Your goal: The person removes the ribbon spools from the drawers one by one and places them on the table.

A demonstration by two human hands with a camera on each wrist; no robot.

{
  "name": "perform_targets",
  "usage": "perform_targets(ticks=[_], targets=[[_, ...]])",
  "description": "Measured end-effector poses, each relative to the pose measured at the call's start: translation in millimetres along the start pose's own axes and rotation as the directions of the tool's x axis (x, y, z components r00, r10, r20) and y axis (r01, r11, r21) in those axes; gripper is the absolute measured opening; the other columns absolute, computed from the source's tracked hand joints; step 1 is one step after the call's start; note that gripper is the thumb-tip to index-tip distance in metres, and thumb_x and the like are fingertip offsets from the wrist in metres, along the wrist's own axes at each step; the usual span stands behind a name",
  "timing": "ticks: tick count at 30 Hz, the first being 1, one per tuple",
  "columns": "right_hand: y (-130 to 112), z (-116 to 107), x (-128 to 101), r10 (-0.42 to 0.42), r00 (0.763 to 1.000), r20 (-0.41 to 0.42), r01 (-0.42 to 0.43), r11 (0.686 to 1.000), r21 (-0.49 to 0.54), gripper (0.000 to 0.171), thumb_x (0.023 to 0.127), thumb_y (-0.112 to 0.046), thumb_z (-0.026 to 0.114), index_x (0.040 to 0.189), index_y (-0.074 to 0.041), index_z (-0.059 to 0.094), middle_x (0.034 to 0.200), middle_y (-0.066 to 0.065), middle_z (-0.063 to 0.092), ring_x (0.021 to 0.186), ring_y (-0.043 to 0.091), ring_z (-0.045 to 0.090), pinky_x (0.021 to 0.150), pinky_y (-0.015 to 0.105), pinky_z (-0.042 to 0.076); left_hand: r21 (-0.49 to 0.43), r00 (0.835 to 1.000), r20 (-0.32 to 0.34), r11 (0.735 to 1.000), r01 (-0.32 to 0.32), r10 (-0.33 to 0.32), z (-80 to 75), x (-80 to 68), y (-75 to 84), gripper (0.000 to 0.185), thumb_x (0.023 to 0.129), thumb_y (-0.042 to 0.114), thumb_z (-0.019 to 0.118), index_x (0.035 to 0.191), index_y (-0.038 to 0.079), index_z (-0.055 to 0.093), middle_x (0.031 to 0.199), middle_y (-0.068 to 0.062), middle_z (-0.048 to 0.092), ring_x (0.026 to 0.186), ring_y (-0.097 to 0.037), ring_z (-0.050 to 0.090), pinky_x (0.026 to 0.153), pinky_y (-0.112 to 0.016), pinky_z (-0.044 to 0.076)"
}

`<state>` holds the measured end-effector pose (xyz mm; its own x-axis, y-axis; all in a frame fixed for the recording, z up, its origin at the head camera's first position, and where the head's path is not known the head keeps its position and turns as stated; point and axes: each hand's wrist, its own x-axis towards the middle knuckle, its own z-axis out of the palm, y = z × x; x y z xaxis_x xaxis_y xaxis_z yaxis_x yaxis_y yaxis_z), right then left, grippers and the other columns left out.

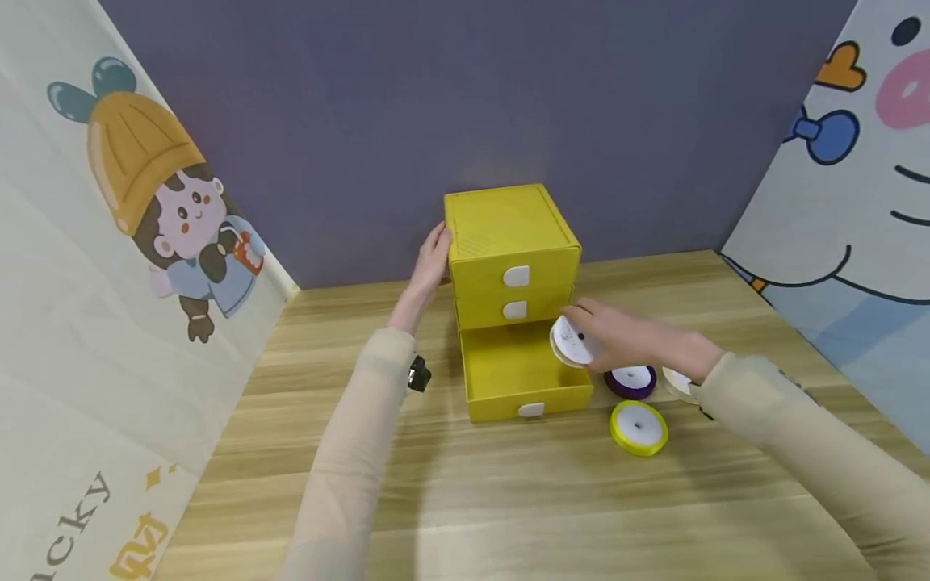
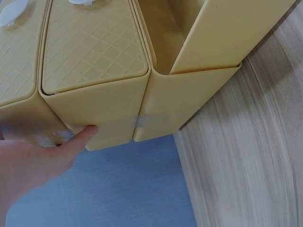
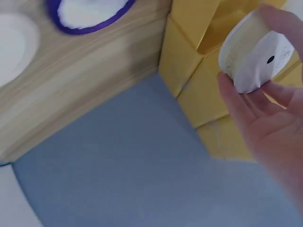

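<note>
Head view: yellow drawer cabinet, three tiers with white tab handles, standing on the wooden table against the purple wall. Its bottom drawer is pulled out. My left hand lies flat, fingers straight, on the cabinet's left side. My right hand grips a cream ribbon spool, white-faced with a dark centre hole, tilted on edge at the open drawer's right rim. Right of the cabinet lie a purple spool and a yellow spool; another pale spool is mostly hidden behind my right sleeve.

Left wrist view: lattice texture on the drawer fronts, not seen from above; my fingertip presses the cabinet's side wall. The rest of that hand is cut off.

Right wrist view: my fingers curl round the cream spool, just beside the cabinet, possibly clear of it; blur prevents certainty. The purple spool is cropped at the top.
</note>
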<state>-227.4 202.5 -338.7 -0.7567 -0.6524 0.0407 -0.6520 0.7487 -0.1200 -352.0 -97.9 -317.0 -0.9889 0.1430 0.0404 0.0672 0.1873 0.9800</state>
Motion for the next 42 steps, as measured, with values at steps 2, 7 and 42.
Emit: perform_targets(ticks=[2,7,42], targets=[[3.4,-5.9,-12.5,0.02,1.0,-0.007,-0.02,1.0,-0.01,0.085,0.073,-0.02,0.086,0.141,0.01,0.044,0.134,0.027,0.053,0.114,0.036,0.059,0.091,0.046,0.054,0.003,1.0,-0.013,1.0,-0.013,0.013,-0.8,3.6,-5.0,0.061,0.107,0.047,0.03,0.161,0.02,0.017,0.168,-0.002,0.018,0.155,-0.023,0.018,0.125,-0.045,0.022],[13.2,-11.2,-44.5,0.09,0.996,0.011,-0.09,0.996,-0.028,0.084,0.073,-0.024,0.087,0.139,0.01,0.046,0.13,0.028,0.056,0.109,0.036,0.061,0.085,0.045,0.056,-0.006,0.999,-0.028,1.0,-0.028,0.028,-3.9,4.3,-7.3,0.061,0.108,0.045,0.03,0.16,0.018,0.018,0.167,-0.005,0.019,0.154,-0.025,0.019,0.124,-0.047,0.024],[36.8,73.4,-172.1,0.292,0.955,0.044,-0.292,0.956,-0.009,0.096,0.062,-0.045,0.089,0.129,0.012,0.05,0.117,0.026,0.062,0.098,0.034,0.066,0.081,0.05,0.056,-0.001,1.0,-0.023,1.0,0.008,-0.008,1.3,5.4,-4.6,0.059,0.108,0.046,0.03,0.16,0.022,0.019,0.167,-0.002,0.019,0.153,-0.025,0.022,0.118,-0.05,0.035]])
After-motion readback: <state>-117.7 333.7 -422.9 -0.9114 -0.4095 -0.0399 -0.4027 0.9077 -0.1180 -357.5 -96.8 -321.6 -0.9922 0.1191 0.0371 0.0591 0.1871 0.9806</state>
